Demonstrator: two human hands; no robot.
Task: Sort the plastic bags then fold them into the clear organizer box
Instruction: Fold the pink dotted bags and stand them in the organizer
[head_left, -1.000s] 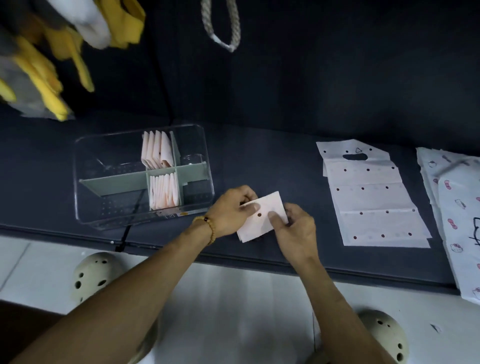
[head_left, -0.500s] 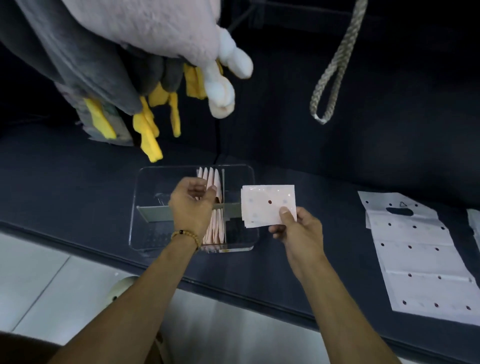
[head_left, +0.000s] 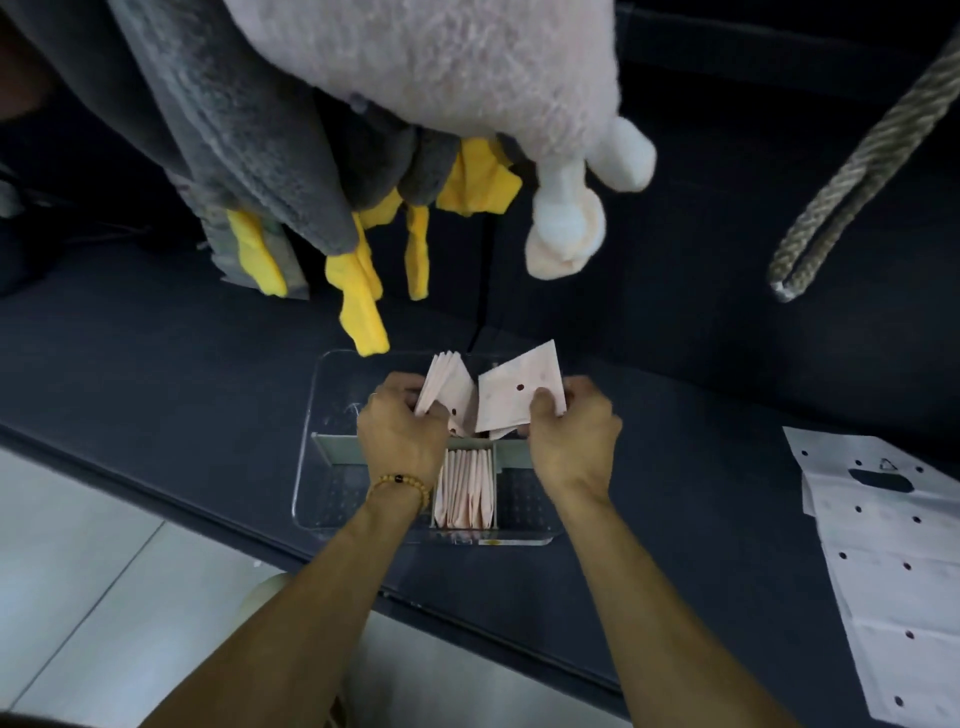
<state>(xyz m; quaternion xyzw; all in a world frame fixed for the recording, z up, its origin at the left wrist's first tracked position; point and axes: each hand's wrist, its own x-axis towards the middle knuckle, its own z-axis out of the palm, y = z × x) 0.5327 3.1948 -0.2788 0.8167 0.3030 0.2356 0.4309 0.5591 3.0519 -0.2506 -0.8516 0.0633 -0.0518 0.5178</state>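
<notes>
The clear organizer box (head_left: 322, 499) with grey dividers stands on the dark counter in front of me. Its near middle compartment holds a row of folded pink bags (head_left: 465, 488). My left hand (head_left: 400, 431) grips the stack of folded bags (head_left: 447, 384) in the far middle compartment and tilts it left. My right hand (head_left: 571, 436) pinches a folded white dotted bag (head_left: 514, 397) and holds it over that far compartment, its lower edge down beside the stack.
An unfolded white dotted bag (head_left: 893, 582) with a handle cut-out lies flat on the counter at the right. Plush toys (head_left: 363, 104) in grey, pink and yellow hang overhead behind the box. A rope loop (head_left: 831, 208) hangs at top right. The counter edge (head_left: 208, 509) runs diagonally below.
My right hand carried the folded bag from the counter to over the box's far compartment. My left hand went into the box and took hold of the far stack, pulling it left.
</notes>
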